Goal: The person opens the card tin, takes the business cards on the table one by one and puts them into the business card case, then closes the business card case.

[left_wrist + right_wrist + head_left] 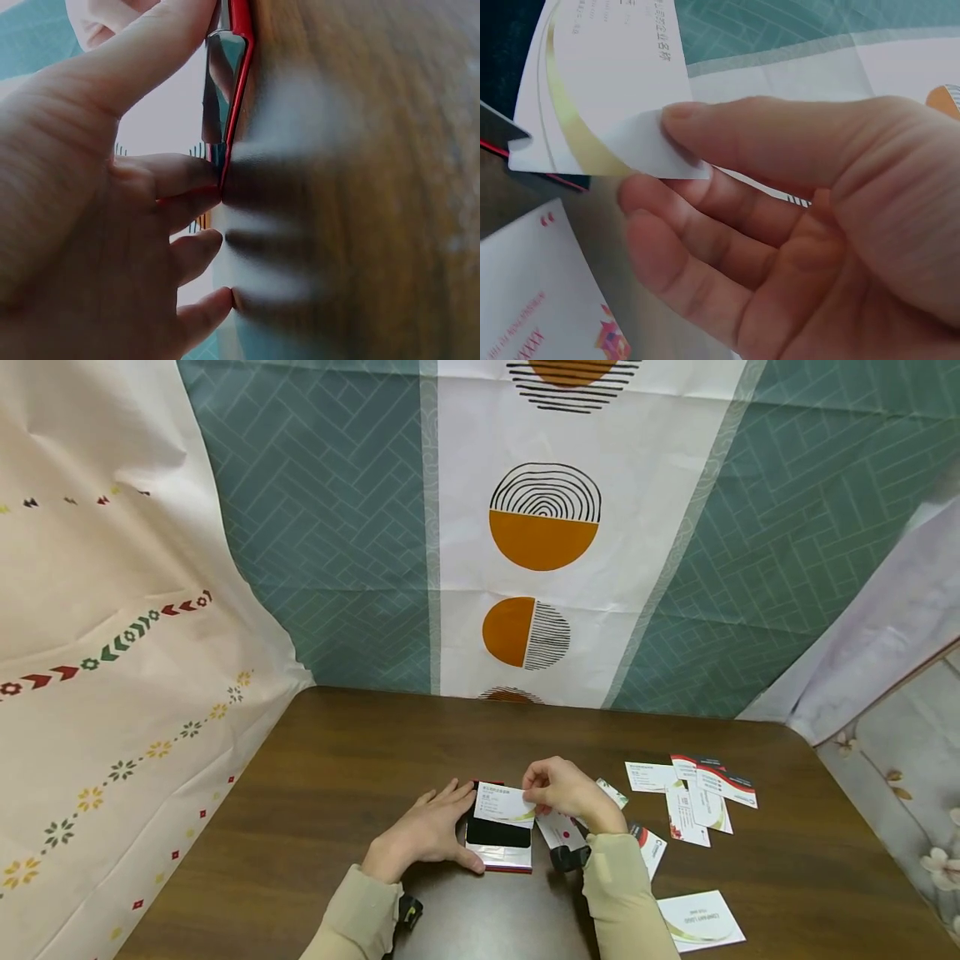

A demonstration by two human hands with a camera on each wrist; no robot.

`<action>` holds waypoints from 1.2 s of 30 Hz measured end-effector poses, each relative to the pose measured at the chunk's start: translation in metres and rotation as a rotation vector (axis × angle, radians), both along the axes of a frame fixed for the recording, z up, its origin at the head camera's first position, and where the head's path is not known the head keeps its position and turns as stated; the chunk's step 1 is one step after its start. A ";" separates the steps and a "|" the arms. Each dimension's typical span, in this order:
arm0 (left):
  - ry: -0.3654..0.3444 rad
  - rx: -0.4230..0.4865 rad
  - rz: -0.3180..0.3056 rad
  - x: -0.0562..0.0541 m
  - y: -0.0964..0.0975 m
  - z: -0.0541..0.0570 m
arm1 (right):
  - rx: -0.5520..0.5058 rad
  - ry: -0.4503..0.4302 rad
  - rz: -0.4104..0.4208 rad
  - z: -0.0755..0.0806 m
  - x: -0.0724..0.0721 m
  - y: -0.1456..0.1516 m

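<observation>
An open business card case (498, 833), black inside with a silver lower strip and red edges, lies on the table. My left hand (429, 832) holds it from its left side, with the thumb at the near edge and the forefinger towards the far edge. In the left wrist view the red rim of the case (241, 75) shows beside the thumb. Between thumb and fingers my right hand (568, 793) pinches the corner of a white business card (501, 804) with a green-gold curve. That card (615, 75) is over the upper part of the case.
A white card with pink print (558, 829) lies just right of the case. Several cards overlap in a group (693, 802) farther right. A red-and-black-edged card (651, 850) and a larger white card (701, 920) lie nearer. Patterned cloth (360, 543) hangs behind the table.
</observation>
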State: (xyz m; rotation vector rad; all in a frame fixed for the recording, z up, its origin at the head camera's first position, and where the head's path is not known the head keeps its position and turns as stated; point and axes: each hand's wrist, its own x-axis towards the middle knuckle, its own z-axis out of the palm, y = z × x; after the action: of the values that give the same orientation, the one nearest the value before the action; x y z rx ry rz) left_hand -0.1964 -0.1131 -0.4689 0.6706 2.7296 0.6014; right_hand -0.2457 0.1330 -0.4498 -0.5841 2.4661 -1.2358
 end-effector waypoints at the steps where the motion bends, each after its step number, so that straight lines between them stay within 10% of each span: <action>1: -0.003 -0.004 0.002 0.000 0.000 -0.001 | 0.006 0.008 -0.012 -0.001 0.000 -0.001; 36: -0.014 0.052 0.013 -0.001 0.000 -0.003 | 0.034 0.021 -0.064 -0.007 0.000 -0.014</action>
State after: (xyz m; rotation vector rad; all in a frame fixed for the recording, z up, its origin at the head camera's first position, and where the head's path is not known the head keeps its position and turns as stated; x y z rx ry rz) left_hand -0.1975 -0.1131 -0.4721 0.6592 2.7159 0.6796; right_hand -0.2456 0.1189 -0.4572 -0.5154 2.5366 -1.2145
